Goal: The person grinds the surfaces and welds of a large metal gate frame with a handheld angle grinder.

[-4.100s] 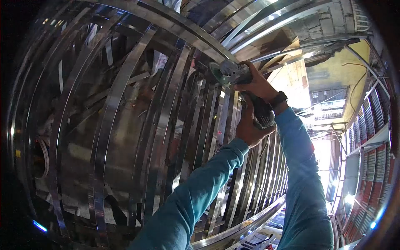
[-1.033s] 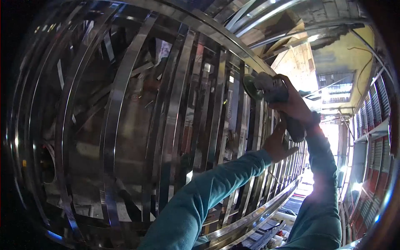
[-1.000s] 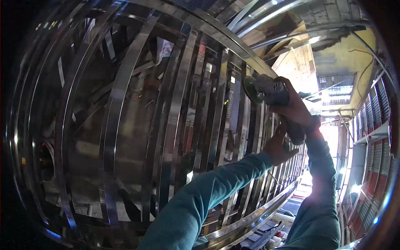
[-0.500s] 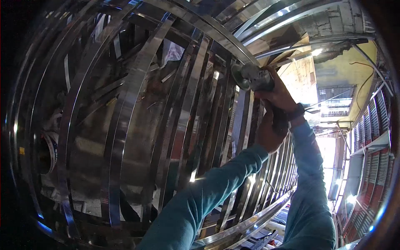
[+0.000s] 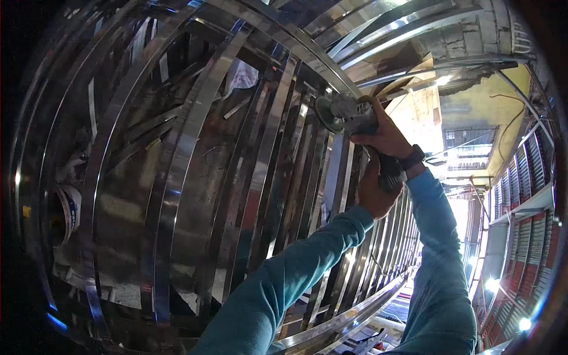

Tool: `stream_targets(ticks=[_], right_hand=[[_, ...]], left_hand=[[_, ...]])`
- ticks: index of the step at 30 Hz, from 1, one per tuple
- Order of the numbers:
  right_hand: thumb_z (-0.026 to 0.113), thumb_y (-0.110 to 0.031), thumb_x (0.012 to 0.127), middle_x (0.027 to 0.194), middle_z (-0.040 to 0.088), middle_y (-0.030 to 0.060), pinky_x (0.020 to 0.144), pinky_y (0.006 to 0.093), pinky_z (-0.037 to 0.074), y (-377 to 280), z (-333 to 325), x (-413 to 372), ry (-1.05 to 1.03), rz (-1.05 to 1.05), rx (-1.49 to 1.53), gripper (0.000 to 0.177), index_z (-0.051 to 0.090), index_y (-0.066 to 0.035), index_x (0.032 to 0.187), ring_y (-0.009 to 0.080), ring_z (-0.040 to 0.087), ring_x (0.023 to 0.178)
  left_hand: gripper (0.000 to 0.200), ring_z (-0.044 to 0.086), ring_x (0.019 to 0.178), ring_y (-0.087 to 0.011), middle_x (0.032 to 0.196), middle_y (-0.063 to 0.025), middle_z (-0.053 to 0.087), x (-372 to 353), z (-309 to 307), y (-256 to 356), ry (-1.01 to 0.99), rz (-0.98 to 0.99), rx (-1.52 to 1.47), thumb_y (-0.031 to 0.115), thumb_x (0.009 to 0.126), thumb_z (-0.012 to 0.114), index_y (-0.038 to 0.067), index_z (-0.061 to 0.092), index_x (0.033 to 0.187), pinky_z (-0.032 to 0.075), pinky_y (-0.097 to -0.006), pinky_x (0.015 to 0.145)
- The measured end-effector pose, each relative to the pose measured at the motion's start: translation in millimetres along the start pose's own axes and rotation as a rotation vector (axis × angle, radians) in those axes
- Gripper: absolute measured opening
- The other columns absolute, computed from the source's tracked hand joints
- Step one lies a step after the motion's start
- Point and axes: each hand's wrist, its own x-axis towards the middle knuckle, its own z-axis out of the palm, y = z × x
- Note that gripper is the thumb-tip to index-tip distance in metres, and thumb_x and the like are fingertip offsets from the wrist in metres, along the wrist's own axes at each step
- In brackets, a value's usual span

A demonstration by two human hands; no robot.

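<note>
An angle grinder [image 5: 360,118] with a round disc [image 5: 328,113] is held in both hands above a frame of shiny metal bars [image 5: 195,118]. My left hand [image 5: 377,192] wraps round the rear of its body. Nearer the head of the tool, my right hand [image 5: 387,133] grips it, with a dark watch on the wrist. The disc is close to the long curved rail [image 5: 313,44] at the top of the frame; whether they touch I cannot tell.
A white bucket [image 5: 70,210] lies at the far left behind the bars. Loose metal lengths [image 5: 408,71] and a wooden board [image 5: 419,115] are at the upper right. Corrugated sheets [image 5: 523,248] line the right side. Another rail [image 5: 355,313] runs along the bottom.
Both hands and the grinder have shifted slightly to the left in view. The grip on the tool looks the same, and the disc now shows more fully.
</note>
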Motion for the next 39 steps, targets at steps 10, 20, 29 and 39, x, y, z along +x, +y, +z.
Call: stream_targets(ticks=[10, 20, 29, 39], right_hand=[[0.088, -0.021, 0.068, 0.124, 0.057, 0.0165, 0.098, 0.0396, 0.046, 10.0, 5.7, 15.1, 0.084, 0.131, 0.198, 0.090, 0.035, -0.009, 0.140, 0.0265, 0.056, 0.116], [0.087, -0.021, 0.070, 0.122, 0.058, 0.0174, 0.095, 0.0384, 0.048, 17.7, 10.5, 5.6, 0.118, 0.167, 0.202, 0.086, 0.037, -0.007, 0.139, 0.0267, 0.057, 0.115], [0.088, -0.027, 0.070, 0.120, 0.062, 0.0186, 0.094, 0.0383, 0.049, -4.9, 22.4, 9.7, 0.182, 0.072, -0.068, 0.097, 0.030, -0.005, 0.144, 0.0285, 0.060, 0.113], [0.088, -0.023, 0.068, 0.119, 0.062, 0.0173, 0.091, 0.0406, 0.051, -11.0, 24.8, 9.8, 0.227, 0.073, -0.036, 0.086, 0.038, -0.008, 0.136, 0.0280, 0.062, 0.108]], left_hand=[[0.110, 0.059, 0.113, -0.0383, 0.127, -0.0261, 0.056, 22.3, -13.9, -3.5, -0.043, -0.173, -0.039, 0.024, 0.075, 0.079, 0.008, 0.005, 0.155, 0.049, -0.0420, 0.096], [0.109, 0.056, 0.119, -0.0377, 0.139, -0.0234, 0.049, 19.3, -19.7, -2.4, -0.130, -0.231, 0.032, 0.031, 0.078, 0.077, 0.009, 0.003, 0.155, 0.046, -0.0389, 0.103], [0.109, 0.051, 0.124, -0.0377, 0.136, -0.0254, 0.050, 20.7, -18.8, -0.5, -0.069, -0.303, -0.046, 0.032, 0.074, 0.082, 0.001, 0.013, 0.152, 0.044, -0.0413, 0.104], [0.122, 0.058, 0.117, -0.0338, 0.127, -0.0237, 0.056, 22.8, -20.4, -5.5, -0.025, -0.169, -0.038, 0.060, 0.071, 0.079, 0.003, 0.008, 0.153, 0.046, -0.0397, 0.101]])
